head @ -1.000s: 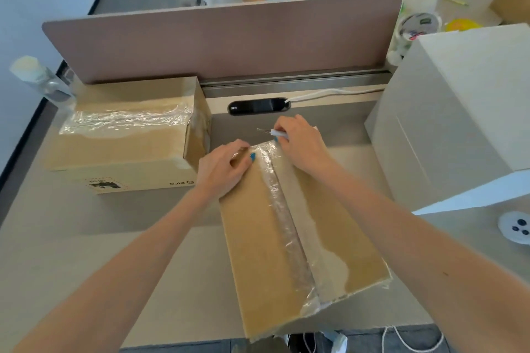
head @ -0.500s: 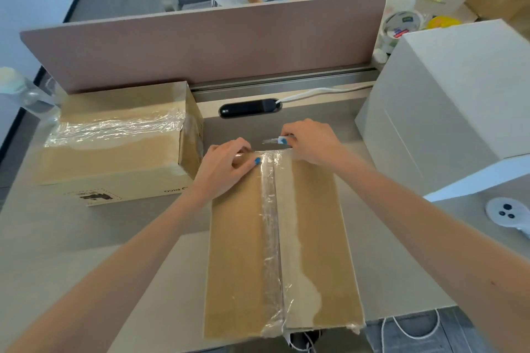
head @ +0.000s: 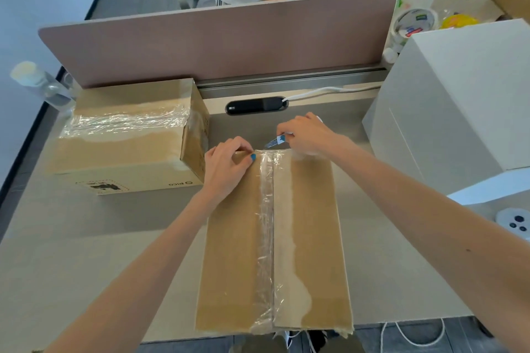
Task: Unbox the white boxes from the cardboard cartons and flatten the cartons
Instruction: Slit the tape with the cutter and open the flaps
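Bottle: clear plastic with a pale cap, tilted at the far left edge of the table.
Left carton: brown and closed, with clear tape across its top; it stands far left on the table, against the pink divider panel.
Left hand: holds the far left corner of the middle carton, fingers curled over the far edge and the blue-nailed thumb pressed on top, just beside the tape.
Middle carton: brown and closed; it lies lengthwise from the hands to the near table edge, which its near end overhangs.
Tape: a clear strip along the centre seam, from the far end to the near end.
Cutter: small, blue and white, with its tip at the far end of the seam; I cannot tell whether it touches.
Right hand: clamped round the cutter, at the carton's far edge.
White box: large and closed; it stands on the table at the right, apart from the middle carton.
Round white fitting: has dark holes and sits at the right edge.
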`<act>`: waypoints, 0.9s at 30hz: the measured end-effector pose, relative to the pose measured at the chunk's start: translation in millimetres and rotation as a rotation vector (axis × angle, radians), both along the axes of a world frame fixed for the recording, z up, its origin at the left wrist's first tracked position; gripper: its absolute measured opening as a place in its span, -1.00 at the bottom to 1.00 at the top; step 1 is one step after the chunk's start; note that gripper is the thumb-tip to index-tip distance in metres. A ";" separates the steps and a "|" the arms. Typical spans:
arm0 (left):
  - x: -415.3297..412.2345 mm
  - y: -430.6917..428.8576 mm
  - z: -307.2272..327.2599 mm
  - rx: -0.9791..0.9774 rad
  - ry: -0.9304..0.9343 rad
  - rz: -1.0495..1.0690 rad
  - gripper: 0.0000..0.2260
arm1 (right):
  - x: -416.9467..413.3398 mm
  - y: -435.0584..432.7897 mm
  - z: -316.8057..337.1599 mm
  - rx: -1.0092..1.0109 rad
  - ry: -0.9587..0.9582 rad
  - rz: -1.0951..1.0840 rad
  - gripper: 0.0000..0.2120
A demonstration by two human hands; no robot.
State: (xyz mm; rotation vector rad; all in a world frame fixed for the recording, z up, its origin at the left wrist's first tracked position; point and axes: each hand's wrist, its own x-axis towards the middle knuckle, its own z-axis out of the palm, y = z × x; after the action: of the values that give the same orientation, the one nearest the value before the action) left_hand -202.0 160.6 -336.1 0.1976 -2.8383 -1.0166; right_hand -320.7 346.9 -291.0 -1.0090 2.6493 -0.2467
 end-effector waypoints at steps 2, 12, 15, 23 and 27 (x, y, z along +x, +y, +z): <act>0.8 -0.3 0.7 0.020 -0.009 0.010 -0.95 | -2.3 -1.3 0.1 -0.037 -0.043 0.004 -0.73; -1.5 -2.7 4.4 0.078 -0.046 0.054 -0.88 | -7.3 -7.5 4.5 -0.045 -0.036 0.101 -0.74; -1.0 -0.9 6.1 0.069 -0.063 0.067 -0.89 | -14.2 -7.5 -2.0 -0.058 -0.022 0.175 -0.75; 0.6 0.5 4.4 0.076 -0.026 0.059 -0.88 | -26.2 1.8 -1.7 -0.033 0.022 0.314 -0.77; -0.1 -1.0 2.5 0.082 -0.023 0.057 -0.87 | -28.6 7.5 0.0 -0.022 0.088 0.375 -0.76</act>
State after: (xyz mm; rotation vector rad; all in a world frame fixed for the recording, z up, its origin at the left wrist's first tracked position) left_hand -202.0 159.5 -333.7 0.2979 -2.7961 -1.1275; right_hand -349.3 354.4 -291.0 -1.5260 2.4703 -0.1500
